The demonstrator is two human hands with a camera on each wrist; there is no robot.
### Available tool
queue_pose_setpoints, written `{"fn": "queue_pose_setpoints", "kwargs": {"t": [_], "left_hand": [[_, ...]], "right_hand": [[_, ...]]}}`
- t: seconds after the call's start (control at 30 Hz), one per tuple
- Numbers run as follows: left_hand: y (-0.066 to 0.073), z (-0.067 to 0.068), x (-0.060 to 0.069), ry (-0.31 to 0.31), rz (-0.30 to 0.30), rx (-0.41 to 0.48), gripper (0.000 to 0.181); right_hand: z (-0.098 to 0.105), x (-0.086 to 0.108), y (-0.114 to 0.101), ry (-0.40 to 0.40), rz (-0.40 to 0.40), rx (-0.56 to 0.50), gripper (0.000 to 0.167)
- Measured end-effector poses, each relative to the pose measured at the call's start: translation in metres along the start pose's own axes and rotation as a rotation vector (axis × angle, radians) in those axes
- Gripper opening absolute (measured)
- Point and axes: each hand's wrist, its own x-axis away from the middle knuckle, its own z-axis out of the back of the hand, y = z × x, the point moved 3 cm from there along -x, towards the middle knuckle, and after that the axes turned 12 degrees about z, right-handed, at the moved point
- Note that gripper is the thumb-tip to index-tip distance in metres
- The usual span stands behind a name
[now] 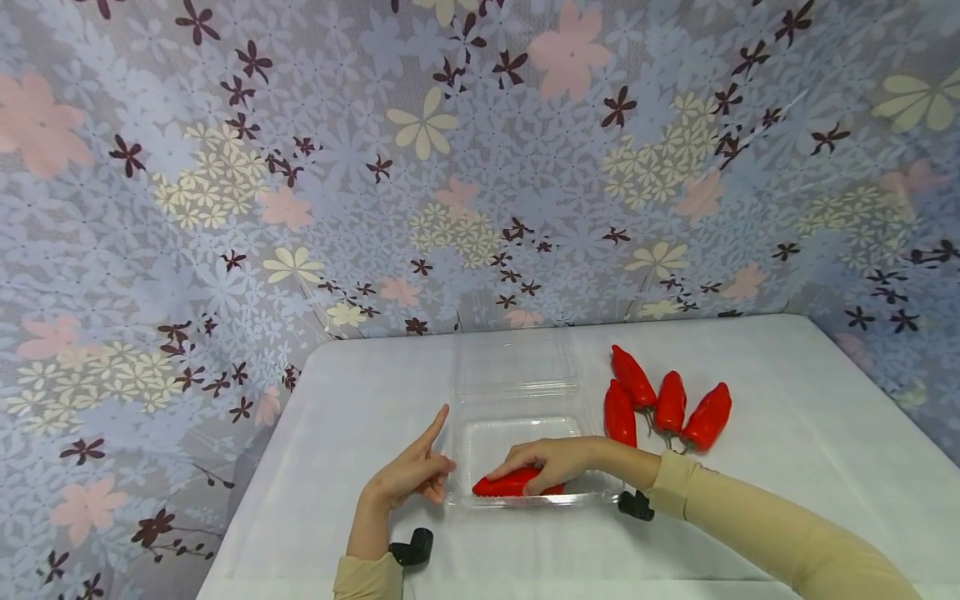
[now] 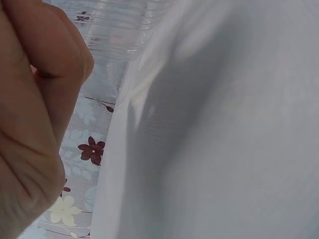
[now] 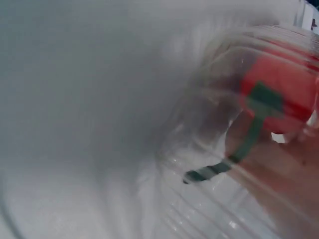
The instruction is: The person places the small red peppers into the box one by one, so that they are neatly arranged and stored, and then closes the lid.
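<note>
In the head view a clear plastic container (image 1: 491,429) lies with its lid (image 1: 513,360) folded back, away from the person. My right hand (image 1: 551,462) grips a red pepper (image 1: 498,486) inside it, along the near wall. Through the clear plastic, the right wrist view shows the pepper's red body (image 3: 279,89) and green stem (image 3: 246,142), with the right hand (image 3: 284,169) around it. At the container's left side is my left hand (image 1: 408,471), index finger extended and the other fingers bent. The left wrist view shows those bent fingers of the left hand (image 2: 35,99) close up.
Several red peppers (image 1: 670,402) lie to the right of the container on the white tabletop (image 1: 810,433). A floral curtain (image 1: 480,167) hangs behind the table. Black devices (image 1: 412,547) are worn at both wrists.
</note>
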Motion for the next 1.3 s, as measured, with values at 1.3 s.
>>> {"fn": "queue_pose_setpoints", "kwargs": {"t": [1.3], "left_hand": [[0.001,-0.002,0.001,-0.017,0.013,-0.006,0.089]], "right_hand": [[0.064,0.222,0.018,1.319,-0.337,0.081,0.059]]}}
